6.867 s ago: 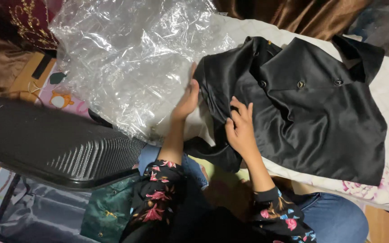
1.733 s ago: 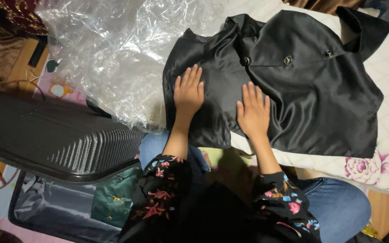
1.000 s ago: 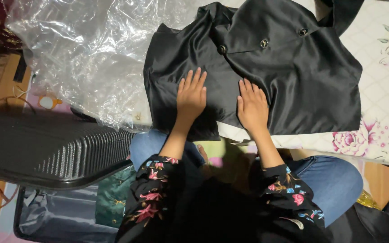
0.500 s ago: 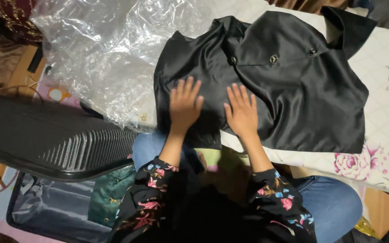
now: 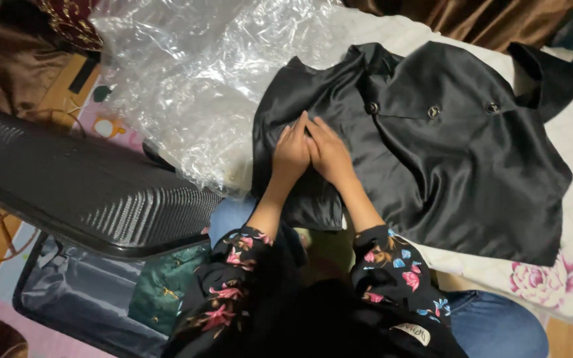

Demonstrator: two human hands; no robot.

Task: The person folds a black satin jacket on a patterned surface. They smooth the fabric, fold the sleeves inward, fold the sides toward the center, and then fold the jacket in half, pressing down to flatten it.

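Note:
A black satin jacket (image 5: 445, 166) with three buttons lies spread on a white floral bedsheet (image 5: 565, 285). My left hand (image 5: 291, 151) and my right hand (image 5: 329, 151) rest flat side by side on the jacket's left part, fingers together and touching each other. Neither hand grips the fabric. Both forearms wear dark floral sleeves.
Crumpled clear plastic wrap (image 5: 207, 73) lies to the left of the jacket. An open black hard suitcase (image 5: 81, 192) stands at the left, its grey lining and a green pouch (image 5: 160, 292) below. Brown cloth lies at the top edge.
My hands have slid up the jacket and come together from being spread apart. The view has shifted slightly.

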